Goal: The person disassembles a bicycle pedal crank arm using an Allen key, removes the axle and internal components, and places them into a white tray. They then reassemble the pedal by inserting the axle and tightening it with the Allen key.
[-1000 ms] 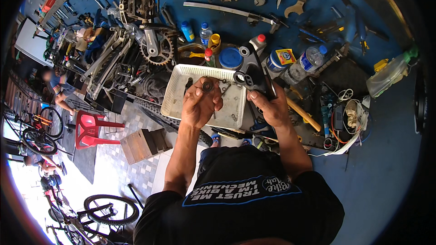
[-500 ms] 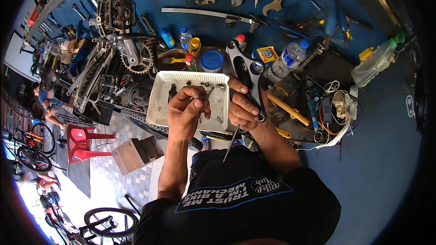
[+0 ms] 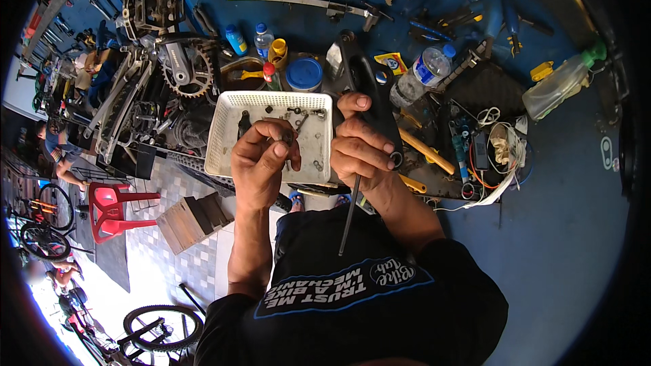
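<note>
My left hand point(image 3: 256, 169) is closed over the near part of a white plastic tray point(image 3: 214, 105), thumb and fingers pinching a small dark round part point(image 3: 287, 137) that they mostly cover. To its right, my right hand point(image 3: 359, 149) wraps round a black bike suspension link point(image 3: 381, 116), a long arm with a ringed hole at its near end. A thin metal rod tool point(image 3: 349, 220) sticks out below the same hand toward my shirt; its other end is hidden in the grip. Several small bolts and washers point(image 3: 304, 120) lie in the tray under and beyond my left hand.
Behind the tray stand a blue-lidded tub point(image 3: 304, 74) and small bottles. A clear bottle point(image 3: 428, 71) and a wooden handle point(image 3: 427, 151) are right of the link. Bike cranks point(image 3: 180, 64) crowd the left; a red chair point(image 3: 112, 210) and wooden box point(image 3: 193, 224) stand on the floor.
The link has turned in my right hand, so its holed face shows less. The rod has swung more upright. The whole view has shifted slightly; my left hand keeps its pinch.
</note>
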Motion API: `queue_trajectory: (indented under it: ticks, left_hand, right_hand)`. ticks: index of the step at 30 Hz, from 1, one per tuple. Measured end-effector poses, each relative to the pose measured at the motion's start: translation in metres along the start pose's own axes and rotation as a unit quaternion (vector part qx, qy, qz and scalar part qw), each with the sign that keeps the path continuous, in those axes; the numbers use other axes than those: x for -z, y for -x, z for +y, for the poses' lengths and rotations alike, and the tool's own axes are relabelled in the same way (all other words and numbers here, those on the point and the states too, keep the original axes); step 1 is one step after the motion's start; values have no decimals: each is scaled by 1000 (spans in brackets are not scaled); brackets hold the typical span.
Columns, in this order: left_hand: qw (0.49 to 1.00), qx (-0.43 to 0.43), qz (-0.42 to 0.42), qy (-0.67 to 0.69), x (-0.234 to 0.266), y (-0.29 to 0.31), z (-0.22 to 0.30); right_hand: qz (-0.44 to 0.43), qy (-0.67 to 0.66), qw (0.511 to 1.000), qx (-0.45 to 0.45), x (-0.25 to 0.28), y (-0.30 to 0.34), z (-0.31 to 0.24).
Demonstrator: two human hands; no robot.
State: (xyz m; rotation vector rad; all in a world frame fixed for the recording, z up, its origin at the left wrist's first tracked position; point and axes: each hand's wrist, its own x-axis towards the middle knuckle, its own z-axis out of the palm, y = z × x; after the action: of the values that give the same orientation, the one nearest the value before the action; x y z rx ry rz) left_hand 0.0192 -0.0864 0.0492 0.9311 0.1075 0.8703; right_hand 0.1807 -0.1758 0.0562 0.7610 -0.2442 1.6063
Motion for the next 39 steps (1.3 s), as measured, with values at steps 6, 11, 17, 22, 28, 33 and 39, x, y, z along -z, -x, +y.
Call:
queue_trajectory:
  ticks: [6,11,17,22,28,33,39]
  left_hand:
    - [1000,3,1,-16,1,1,3]
    - [1000,-3,2,-2,0,1,6]
    - [999,-21,-10,-25,-1,1,11]
    - [999,-24,-8,-36,-3,2,15]
    - [999,-27,-9,-42,-4,2,18]
    - [997,-29,-1,-69,-6,1,17]
    - [998,-34,-16,-54,-8,-1,16]
  right_hand:
    - [18,3,1000,9,-9,-4,4]
    - [14,16,1000,-4,-8,-5,2]
    - [-47,79,994,-55,0,-6,0]
    - [-71,171,975,-125,-1,-1,1]
    - [-40,283,944,-164,0,10,-5]
    - [-41,338,922,-183,0,6,-11]
    - [66,409,897,-156,-16,12,-12]
